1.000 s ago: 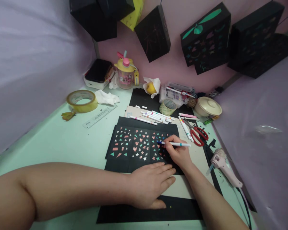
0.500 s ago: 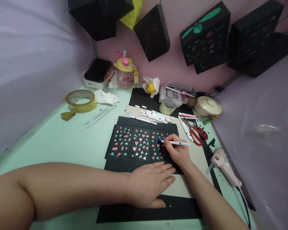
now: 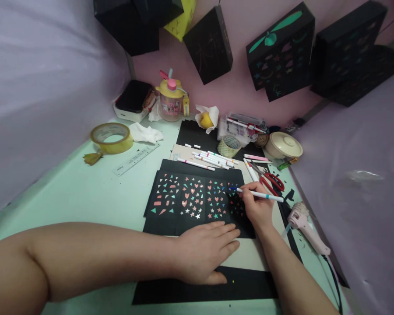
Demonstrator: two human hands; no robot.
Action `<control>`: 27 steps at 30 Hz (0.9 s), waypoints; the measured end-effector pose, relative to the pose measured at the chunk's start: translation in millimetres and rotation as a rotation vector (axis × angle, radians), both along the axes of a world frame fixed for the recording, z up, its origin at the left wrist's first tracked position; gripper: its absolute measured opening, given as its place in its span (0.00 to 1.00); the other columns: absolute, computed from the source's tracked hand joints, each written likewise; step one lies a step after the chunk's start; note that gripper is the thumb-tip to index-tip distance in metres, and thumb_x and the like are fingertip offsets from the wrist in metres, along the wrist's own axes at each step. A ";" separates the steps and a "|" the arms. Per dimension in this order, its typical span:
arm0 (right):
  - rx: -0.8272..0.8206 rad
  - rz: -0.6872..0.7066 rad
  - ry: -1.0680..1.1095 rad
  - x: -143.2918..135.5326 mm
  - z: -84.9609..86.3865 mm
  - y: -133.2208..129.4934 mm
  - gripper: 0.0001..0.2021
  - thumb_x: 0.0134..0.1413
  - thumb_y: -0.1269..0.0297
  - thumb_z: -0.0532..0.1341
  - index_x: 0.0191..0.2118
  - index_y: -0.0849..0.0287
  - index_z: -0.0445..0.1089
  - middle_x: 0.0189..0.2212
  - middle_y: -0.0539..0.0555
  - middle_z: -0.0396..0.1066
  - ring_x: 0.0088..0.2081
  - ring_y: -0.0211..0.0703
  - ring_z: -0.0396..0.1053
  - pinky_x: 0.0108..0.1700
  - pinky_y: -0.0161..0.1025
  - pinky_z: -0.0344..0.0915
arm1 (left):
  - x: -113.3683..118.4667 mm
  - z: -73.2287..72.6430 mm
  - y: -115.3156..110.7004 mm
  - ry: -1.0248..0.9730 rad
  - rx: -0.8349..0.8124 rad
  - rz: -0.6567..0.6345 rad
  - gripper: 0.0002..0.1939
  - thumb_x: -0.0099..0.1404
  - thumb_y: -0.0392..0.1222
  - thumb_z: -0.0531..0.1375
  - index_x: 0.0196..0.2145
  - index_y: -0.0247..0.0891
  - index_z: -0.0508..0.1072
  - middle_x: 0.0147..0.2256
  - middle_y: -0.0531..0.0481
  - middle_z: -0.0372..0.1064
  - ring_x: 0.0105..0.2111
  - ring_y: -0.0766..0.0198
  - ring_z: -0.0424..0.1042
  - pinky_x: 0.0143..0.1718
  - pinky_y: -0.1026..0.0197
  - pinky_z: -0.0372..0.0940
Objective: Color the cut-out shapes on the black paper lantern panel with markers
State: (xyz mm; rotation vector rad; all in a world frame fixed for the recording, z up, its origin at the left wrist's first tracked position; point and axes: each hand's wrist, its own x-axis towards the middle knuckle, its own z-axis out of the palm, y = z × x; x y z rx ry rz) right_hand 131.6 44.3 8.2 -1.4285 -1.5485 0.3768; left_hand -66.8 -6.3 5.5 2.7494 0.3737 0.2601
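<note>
In the head view, the right hand (image 3: 260, 211) holds the pen (image 3: 267, 196) in a narrow pinch. The pen points left, its tip at the right part of the black card (image 3: 162, 225); whether it touches, I cannot tell. The left hand (image 3: 206, 251), open and flat, lies at the near edge.

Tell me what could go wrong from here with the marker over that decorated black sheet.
The right hand holds the marker with its blue tip close to small cut-out shapes, so a slip might streak ink over them.

The marker's rear end points at the red-handled scissors; a backward swing could knock them.

The glue gun lies beside the right forearm, which might brush it; whether it is hot, I can't tell.
</note>
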 end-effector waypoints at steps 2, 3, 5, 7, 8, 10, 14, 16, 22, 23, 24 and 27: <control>-0.036 0.053 -0.015 -0.2 0.9 0.8 0.07 0.52 0.68 0.56 0.25 0.58 0.66 0.19 0.47 0.65 0.22 0.36 0.62 0.25 0.34 0.58 | -0.4 0.2 0.0 -0.003 -0.001 0.000 0.35 0.66 0.56 0.52 0.62 0.27 0.54 0.64 0.37 0.46 0.64 0.53 0.46 0.63 0.53 0.43; -0.050 0.076 -0.019 -0.8 1.0 1.2 0.07 0.52 0.69 0.56 0.25 0.58 0.65 0.19 0.46 0.65 0.22 0.36 0.61 0.24 0.34 0.57 | -0.4 0.2 0.0 -0.005 -0.001 0.000 0.36 0.66 0.56 0.52 0.62 0.27 0.54 0.64 0.37 0.46 0.64 0.53 0.46 0.63 0.53 0.43; -0.075 0.109 -0.020 -2.2 0.4 2.0 0.07 0.51 0.69 0.56 0.24 0.58 0.65 0.18 0.46 0.64 0.22 0.35 0.61 0.25 0.33 0.57 | -0.3 -0.1 -0.1 -0.008 -0.001 0.000 0.35 0.66 0.56 0.53 0.62 0.28 0.54 0.64 0.37 0.46 0.64 0.53 0.46 0.63 0.53 0.43; -0.103 0.130 -0.017 -3.6 -0.6 2.6 0.07 0.52 0.69 0.56 0.25 0.58 0.65 0.18 0.46 0.64 0.21 0.35 0.60 0.25 0.33 0.57 | 0.1 -0.4 -0.2 -0.008 0.000 -0.001 0.35 0.66 0.56 0.52 0.62 0.28 0.54 0.64 0.37 0.46 0.64 0.53 0.46 0.63 0.53 0.43; -0.115 0.139 -0.018 -4.0 -1.1 2.9 0.07 0.52 0.68 0.56 0.25 0.58 0.65 0.18 0.46 0.64 0.21 0.35 0.60 0.25 0.33 0.57 | 0.3 -0.6 -0.2 -0.007 0.000 0.000 0.35 0.66 0.56 0.53 0.62 0.27 0.54 0.64 0.37 0.46 0.64 0.53 0.45 0.63 0.53 0.42; -0.126 0.151 -0.023 -4.4 -1.7 3.2 0.07 0.52 0.69 0.56 0.25 0.58 0.65 0.18 0.46 0.65 0.21 0.35 0.60 0.25 0.33 0.57 | 0.6 -0.8 -0.1 -0.005 0.001 0.000 0.36 0.66 0.56 0.53 0.62 0.27 0.54 0.64 0.37 0.46 0.64 0.53 0.45 0.63 0.53 0.42; -0.137 0.157 -0.025 -3.8 -2.6 3.8 0.07 0.52 0.68 0.56 0.25 0.58 0.65 0.19 0.47 0.65 0.22 0.36 0.61 0.25 0.33 0.58 | 0.6 0.0 0.1 -0.006 -0.001 -0.005 0.36 0.66 0.56 0.53 0.62 0.27 0.54 0.64 0.37 0.46 0.64 0.52 0.45 0.63 0.53 0.43; -0.144 0.159 -0.035 -3.5 -3.0 3.9 0.06 0.53 0.68 0.56 0.26 0.58 0.66 0.20 0.47 0.66 0.23 0.36 0.62 0.26 0.34 0.58 | 0.5 0.3 0.0 -0.006 -0.002 -0.005 0.35 0.66 0.56 0.53 0.62 0.27 0.54 0.64 0.37 0.46 0.64 0.52 0.46 0.63 0.53 0.43; -0.126 0.135 -0.046 -4.5 -2.9 4.2 0.07 0.52 0.68 0.56 0.25 0.57 0.65 0.19 0.47 0.65 0.24 0.37 0.62 0.27 0.34 0.59 | 0.8 -1.4 -0.6 -0.009 -0.004 0.002 0.36 0.65 0.56 0.53 0.62 0.28 0.54 0.64 0.38 0.46 0.64 0.53 0.45 0.63 0.53 0.43; -0.119 0.128 -0.047 -4.7 -2.9 4.2 0.07 0.52 0.68 0.56 0.25 0.57 0.65 0.19 0.47 0.65 0.24 0.37 0.62 0.27 0.34 0.59 | 0.8 -1.6 -0.6 -0.009 -0.004 0.002 0.36 0.65 0.56 0.53 0.62 0.28 0.54 0.64 0.38 0.46 0.64 0.53 0.45 0.63 0.53 0.43; -0.117 0.124 -0.048 -4.8 -3.0 4.1 0.07 0.53 0.68 0.56 0.25 0.57 0.64 0.19 0.47 0.65 0.23 0.37 0.62 0.27 0.34 0.59 | 0.8 -1.7 -0.6 -0.010 -0.004 0.002 0.36 0.65 0.56 0.53 0.62 0.28 0.54 0.64 0.38 0.46 0.64 0.53 0.45 0.63 0.53 0.43; -0.125 0.140 -0.047 -4.8 -3.4 3.9 0.07 0.53 0.68 0.56 0.25 0.57 0.64 0.19 0.46 0.64 0.23 0.36 0.61 0.26 0.34 0.58 | 0.8 -1.2 -0.4 -0.009 -0.005 0.002 0.35 0.66 0.56 0.53 0.62 0.28 0.54 0.64 0.37 0.46 0.64 0.53 0.45 0.63 0.53 0.43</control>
